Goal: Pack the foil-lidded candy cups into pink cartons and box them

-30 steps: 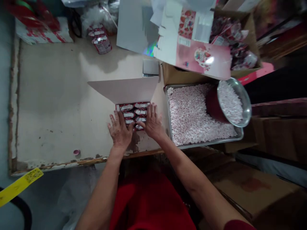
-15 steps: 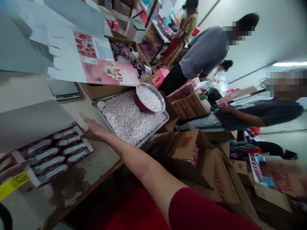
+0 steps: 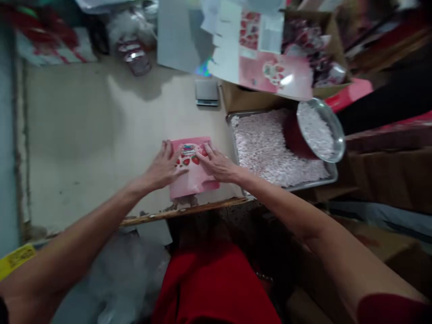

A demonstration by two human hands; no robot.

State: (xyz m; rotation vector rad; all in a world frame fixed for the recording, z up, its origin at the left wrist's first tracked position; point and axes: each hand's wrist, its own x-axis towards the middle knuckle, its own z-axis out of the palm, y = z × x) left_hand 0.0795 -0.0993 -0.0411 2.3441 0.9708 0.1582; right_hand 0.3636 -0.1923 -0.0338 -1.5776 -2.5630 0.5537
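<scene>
A pink carton (image 3: 189, 182) printed with strawberries lies near the front edge of the table (image 3: 135, 121). Across its left side rests my left hand (image 3: 165, 166), fingers spread. My right hand (image 3: 216, 163) presses flat on the right side, its fingers stretched over the printed top. What the carton holds is hidden. To the right of my right hand stands a metal tray (image 3: 236, 135) filled with small pale pink pieces (image 3: 263, 148). A red-sided bowl (image 3: 293, 135) of the same pieces sits tilted in it.
A small scale (image 3: 207, 93) lies behind the carton. Flat printed cardboard sheets (image 3: 276, 74) overhang a box of wrapped packets (image 3: 312, 49) at back right. A plastic-wrapped bundle (image 3: 135, 54) is at back left. Brown cardboard boxes (image 3: 388, 180) stand on the right.
The view has swung down and left to the table. Half a second ago an open carton showed rows of packets; now a pink printed top lies under both hands.
</scene>
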